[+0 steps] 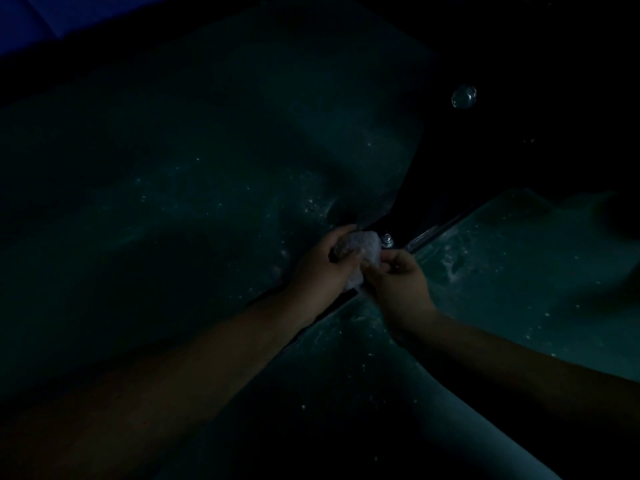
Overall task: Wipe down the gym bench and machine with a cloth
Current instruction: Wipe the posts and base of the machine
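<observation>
I am looking down at a very dark scene, and most of it is hard to read. Near the middle of the frame, slightly right of centre, my left hand (323,263) is gripping a pale, bunched-up cloth (363,249), its thumb and fingers curling round the wad. My right hand (398,282) is sitting just beside it, lower and to the right, with its fingertips pinching the lower edge of the same cloth. Both forearms are reaching in from the bottom corners of the frame and meeting at that spot.

The cloth is sitting right at the dark gap between two padded surfaces. The larger bench pad (180,188) is filling the left and upper centre of the frame, a dull teal with pale specks scattered over it. The second pad (519,271) is lying in the lower right, also teal and showing pale smears and specks (whether these are wet or dry I cannot tell in this light). The cloth is touching the edge of the larger pad, where its corner is dipping toward the gap.

Just to the right of the cloth, a small shiny bolt (388,239) is catching light, and a thin metal rail (426,235) is running diagonally up to the right along the edge of the second pad. In the upper right, a round shiny knob (464,96) is glinting against near-black surroundings.
</observation>
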### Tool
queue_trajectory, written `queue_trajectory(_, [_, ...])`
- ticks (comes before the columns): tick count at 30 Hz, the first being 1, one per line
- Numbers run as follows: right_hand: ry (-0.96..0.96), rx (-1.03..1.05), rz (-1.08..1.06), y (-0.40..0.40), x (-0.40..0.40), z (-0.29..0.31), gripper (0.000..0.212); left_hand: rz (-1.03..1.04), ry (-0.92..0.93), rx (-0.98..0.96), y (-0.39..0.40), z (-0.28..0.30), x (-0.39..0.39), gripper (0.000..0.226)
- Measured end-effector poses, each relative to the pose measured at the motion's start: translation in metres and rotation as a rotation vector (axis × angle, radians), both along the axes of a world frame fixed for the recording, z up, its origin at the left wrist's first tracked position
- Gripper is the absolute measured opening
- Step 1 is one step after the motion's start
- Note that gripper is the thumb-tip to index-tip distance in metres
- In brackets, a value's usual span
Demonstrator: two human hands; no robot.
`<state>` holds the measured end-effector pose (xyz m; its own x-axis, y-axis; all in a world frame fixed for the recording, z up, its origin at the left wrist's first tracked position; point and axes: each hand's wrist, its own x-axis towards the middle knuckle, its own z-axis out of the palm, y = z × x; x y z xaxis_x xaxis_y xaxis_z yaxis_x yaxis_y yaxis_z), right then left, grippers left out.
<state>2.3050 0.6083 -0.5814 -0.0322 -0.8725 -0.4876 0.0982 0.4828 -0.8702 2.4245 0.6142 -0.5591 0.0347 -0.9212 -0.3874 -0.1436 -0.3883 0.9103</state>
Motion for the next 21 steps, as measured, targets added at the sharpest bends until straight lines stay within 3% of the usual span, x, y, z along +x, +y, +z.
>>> queue_trajectory(3, [-0.022, -0.020, 0.017, -0.009, 0.004, 0.004, 0.009, 0.143, 0.009, -0.008, -0.009, -0.009, 0.001, 0.059])
queue_trajectory(7, [0.139, -0.045, -0.056, -0.020, -0.016, -0.007, 0.014, 0.289, -0.250, -0.086, -0.038, -0.009, 0.011, 0.055])
queue_trajectory(10, [0.381, -0.010, -0.125, -0.023, -0.041, -0.021, 0.030, 0.103, -0.284, -0.115, -0.060, -0.007, 0.008, 0.045])
queue_trajectory(14, [0.517, -0.113, -0.056, -0.029, -0.061, -0.024, 0.066, -0.076, -0.328, -0.154, -0.074, -0.014, -0.014, 0.048])
queue_trajectory(19, [0.550, -0.185, 0.026, -0.046, -0.066, -0.031, 0.077, -0.309, -0.534, -0.239, -0.091, -0.008, -0.004, 0.016])
queue_trajectory(21, [0.540, -0.167, 0.020, -0.049, -0.067, -0.033, 0.079, -0.373, -0.531, -0.162, -0.101, -0.003, 0.017, 0.026])
